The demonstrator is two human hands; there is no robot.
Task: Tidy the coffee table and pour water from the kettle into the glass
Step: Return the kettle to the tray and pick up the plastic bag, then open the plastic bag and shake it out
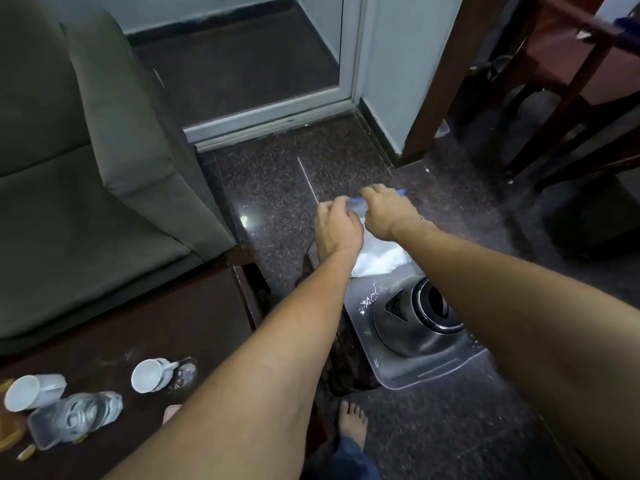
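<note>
Clear plastic zip bag point(379, 259), blue seal strip, white contents, held just beyond the round stainless-steel kettle point(412, 320) on its translucent plastic tray point(415, 374); left hand point(337, 230) and right hand point(391, 213), fingers point(370, 195) clamped on the strip, seemingly working the seal before stowing it.

Dim, soft, wide-angle edge distortion.

Both bare arms are reaching forward and down, the forearms drawing close together toward the wrists. The left hand point(337, 232) and the right hand point(389, 211) are sitting side by side, backs up, fingers curling downward, each pinching the top edge of a clear bag point(379, 259). A bare foot point(353, 424) is standing below, between the arms
</note>
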